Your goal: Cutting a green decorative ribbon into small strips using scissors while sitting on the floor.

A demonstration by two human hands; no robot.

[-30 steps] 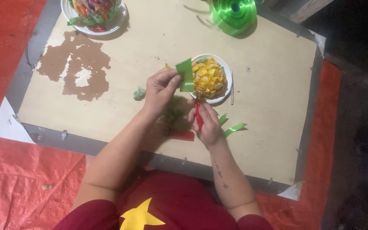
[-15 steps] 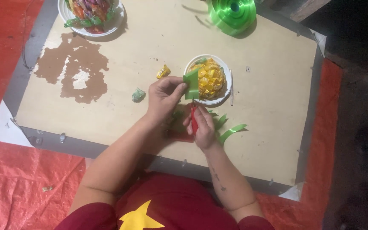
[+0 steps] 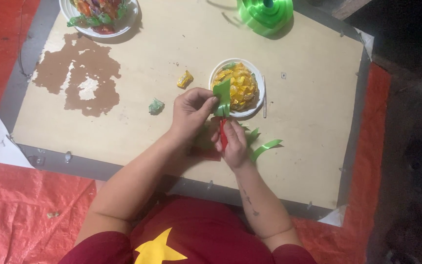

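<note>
While a red woven plastic tarpaulin [image 3: 20, 205] is spread over the ground, a pale square wooden board [image 3: 308, 98] with a grey border is laid on top of it, and a large brown patch of peeled surface [image 3: 81, 73] is seen on the board's left part. At the board's far edge a coil of glossy green plastic ribbon [image 3: 265, 13] is placed, and at the far left corner a white round plate [image 3: 118, 27] heaped with bright wrapped sweets is set. Near the middle, a smaller white round plate [image 3: 259, 95] is filled with a domed yellow-orange ornament [image 3: 242, 84] of folded wrappers. Just in front of that plate, a short strip of green ribbon [image 3: 222, 97] is pinched upright between the thumb and fingers of the left hand [image 3: 191, 111]. Directly below it, the right hand [image 3: 234, 144] is closed around a red-handled cutting tool [image 3: 223, 134], whose blades cannot be made out. Loose green ribbon cuttings [image 3: 265, 146] are scattered beside the right hand. A crumpled green wrapper [image 3: 156, 106] and a small yellow wrapped sweet [image 3: 185, 78] are left on the board to the left of the hands.
</note>
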